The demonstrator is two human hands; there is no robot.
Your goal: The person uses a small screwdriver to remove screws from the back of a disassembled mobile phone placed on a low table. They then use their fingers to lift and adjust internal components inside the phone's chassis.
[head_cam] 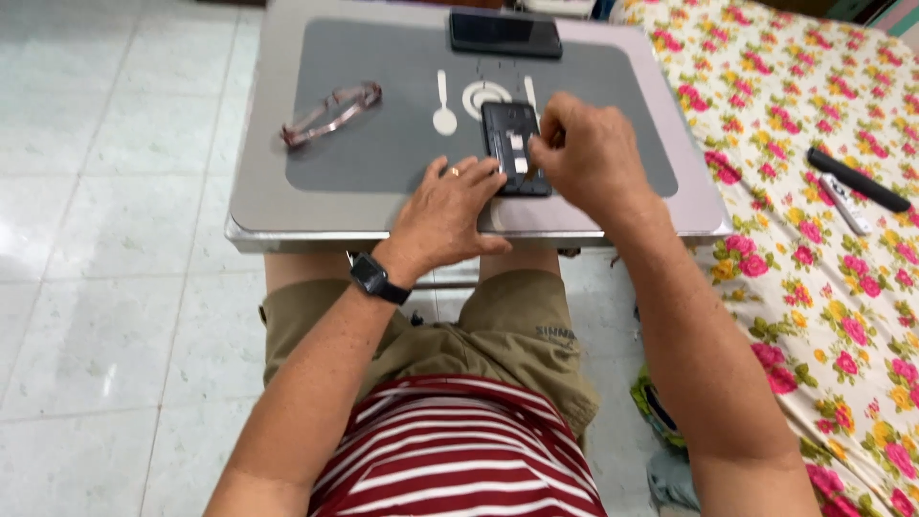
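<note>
Nearest the camera: a red-and-white striped shirt [459, 450] and khaki shorts [507, 330], knees tucked under the near edge of a small grey tray table [258, 191].

Left hand [448, 215], one black wristwatch [379, 280] behind it, lies flat with fingers spread narrowly, fingertips pressing the near left edge of one opened black phone [512, 148], back cover off. It grips nothing.

Right hand [589, 158] is bunched, fingertips pinched together over the phone's right edge; whether they hold a small part cannot be told.

Beyond the right hand, at the table's far edge: one second phone [504, 33], dark, face up. Well left of the left hand: one pair of pink-framed spectacles [330, 113], with bare table surface around them.

Right of the right hand, past the table edge, a floral bedsheet [814, 191] carries two remote controls [852, 187], one black, one white. Left of the table: open tiled floor [105, 191].
</note>
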